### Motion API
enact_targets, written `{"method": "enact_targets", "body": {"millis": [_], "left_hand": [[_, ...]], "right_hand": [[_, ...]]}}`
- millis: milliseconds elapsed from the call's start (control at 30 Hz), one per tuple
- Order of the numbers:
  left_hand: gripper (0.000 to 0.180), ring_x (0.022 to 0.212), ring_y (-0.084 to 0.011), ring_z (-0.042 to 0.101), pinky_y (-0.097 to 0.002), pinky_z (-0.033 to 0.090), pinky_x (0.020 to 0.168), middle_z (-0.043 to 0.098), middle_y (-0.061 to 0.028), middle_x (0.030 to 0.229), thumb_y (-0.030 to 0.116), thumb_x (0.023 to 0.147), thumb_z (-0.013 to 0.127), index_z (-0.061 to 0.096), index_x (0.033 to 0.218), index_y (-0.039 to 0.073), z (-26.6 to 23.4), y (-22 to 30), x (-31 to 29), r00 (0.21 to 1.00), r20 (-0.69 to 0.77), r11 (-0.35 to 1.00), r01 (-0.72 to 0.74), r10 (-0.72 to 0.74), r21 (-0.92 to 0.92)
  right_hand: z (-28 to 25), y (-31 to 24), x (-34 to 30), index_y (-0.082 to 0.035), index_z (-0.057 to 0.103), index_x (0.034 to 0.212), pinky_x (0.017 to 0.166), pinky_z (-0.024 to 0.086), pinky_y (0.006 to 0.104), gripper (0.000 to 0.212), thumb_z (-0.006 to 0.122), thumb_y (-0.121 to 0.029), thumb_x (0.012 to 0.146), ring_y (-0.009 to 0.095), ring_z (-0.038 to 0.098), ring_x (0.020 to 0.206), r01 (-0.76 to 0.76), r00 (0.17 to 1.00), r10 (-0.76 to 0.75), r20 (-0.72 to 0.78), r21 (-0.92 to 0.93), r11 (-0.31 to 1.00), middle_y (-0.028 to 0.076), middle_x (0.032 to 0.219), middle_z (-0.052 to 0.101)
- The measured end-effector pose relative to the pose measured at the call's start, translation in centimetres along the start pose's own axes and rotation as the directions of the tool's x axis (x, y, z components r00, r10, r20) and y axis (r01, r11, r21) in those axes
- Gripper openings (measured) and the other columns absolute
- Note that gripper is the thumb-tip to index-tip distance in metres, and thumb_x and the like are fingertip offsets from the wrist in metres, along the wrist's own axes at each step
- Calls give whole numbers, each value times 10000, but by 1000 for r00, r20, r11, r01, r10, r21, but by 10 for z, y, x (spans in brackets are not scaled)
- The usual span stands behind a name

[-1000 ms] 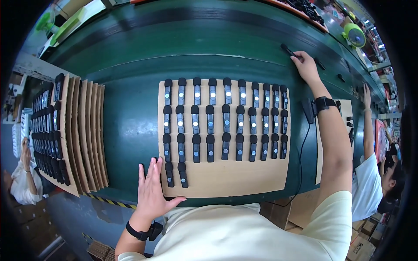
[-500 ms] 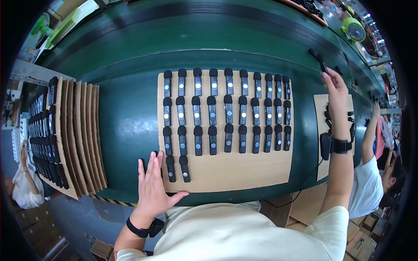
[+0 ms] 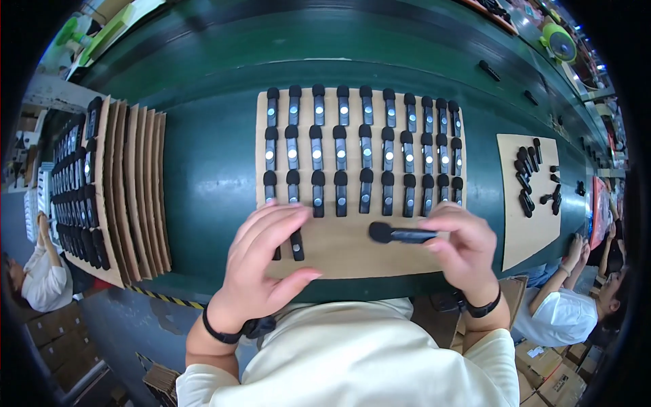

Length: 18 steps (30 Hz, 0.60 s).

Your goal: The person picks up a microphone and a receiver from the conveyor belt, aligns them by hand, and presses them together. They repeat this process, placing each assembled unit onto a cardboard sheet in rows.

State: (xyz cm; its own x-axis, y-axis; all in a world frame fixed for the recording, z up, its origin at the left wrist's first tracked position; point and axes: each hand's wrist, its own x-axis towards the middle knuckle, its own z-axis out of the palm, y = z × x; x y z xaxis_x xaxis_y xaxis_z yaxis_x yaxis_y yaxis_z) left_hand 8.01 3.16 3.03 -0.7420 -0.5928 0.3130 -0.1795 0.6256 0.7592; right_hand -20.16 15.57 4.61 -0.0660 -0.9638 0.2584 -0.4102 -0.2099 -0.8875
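Observation:
A small black wireless microphone (image 3: 410, 234) with a foam tip is pinched by my right hand (image 3: 468, 247). It lies nearly level above the front part of a cardboard sheet (image 3: 339, 254), foam tip pointing left. My left hand (image 3: 261, 254) is over the sheet's front left corner with fingers apart and nothing in them. It partly hides two microphones of the front row; one of them, a microphone (image 3: 297, 245), shows beside its fingers. Behind these, several more microphones (image 3: 342, 193) stand in three full rows, foam ends away from me, each with a round light-coloured spot.
Cardboard sheets (image 3: 146, 197) loaded with microphones are stacked at the left. On the right, a smaller cardboard sheet (image 3: 512, 230) carries loose microphones. More lie on the green conveyor (image 3: 420, 41) behind. A co-worker (image 3: 559, 315) sits at the right, another person (image 3: 44, 271) at the left.
My right hand has come back from the far right with a microphone, now over the sheet. My left hand has moved right, onto the sheet's corner. The view has shifted a little.

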Motion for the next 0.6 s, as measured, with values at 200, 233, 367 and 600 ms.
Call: {"method": "enact_targets", "body": {"millis": [200, 233, 367, 600], "left_hand": [[435, 990, -260, 646, -510, 384, 1073, 693, -133, 1042, 220, 834, 748, 620, 1163, -35, 12, 17, 21, 991, 129, 945, 63, -22, -322], [398, 980, -254, 646, -509, 391, 1068, 693, -131, 1034, 190, 830, 751, 630, 1137, -33, 16, 15, 18, 997, 82, 945, 32, -6, -327], [310, 943, -245, 656, -498, 420, 1045, 700, -117, 1007, 113, 806, 765, 665, 1072, -12, 27, 7, 10, 998, -49, 939, -41, 26, -340], [286, 894, -235, 674, -493, 444, 1022, 713, -84, 986, 60, 767, 777, 689, 1037, 22, 33, 13, 9, 989, -143, 939, -14, -38, -345]], "right_hand": [[41, -1, 0, 8, 697, 1005, 645, 450, 289, 227, 766, -45, 795, 199, 606, 670, 21, 999, -18, -27, 147, 989, 86, 774, 654], [44, 0, -1, 8, 697, 1008, 646, 451, 288, 232, 767, -45, 794, 196, 607, 675, 29, 999, -23, -42, 155, 988, 86, 777, 655], [53, 2, -4, 7, 693, 1017, 651, 454, 288, 248, 772, -46, 788, 191, 609, 689, 48, 996, -33, -83, 184, 982, 86, 790, 657], [59, 2, -6, -3, 684, 1035, 673, 462, 304, 295, 791, -43, 764, 207, 613, 727, 48, 994, -22, -109, 243, 969, 92, 864, 667]]}}
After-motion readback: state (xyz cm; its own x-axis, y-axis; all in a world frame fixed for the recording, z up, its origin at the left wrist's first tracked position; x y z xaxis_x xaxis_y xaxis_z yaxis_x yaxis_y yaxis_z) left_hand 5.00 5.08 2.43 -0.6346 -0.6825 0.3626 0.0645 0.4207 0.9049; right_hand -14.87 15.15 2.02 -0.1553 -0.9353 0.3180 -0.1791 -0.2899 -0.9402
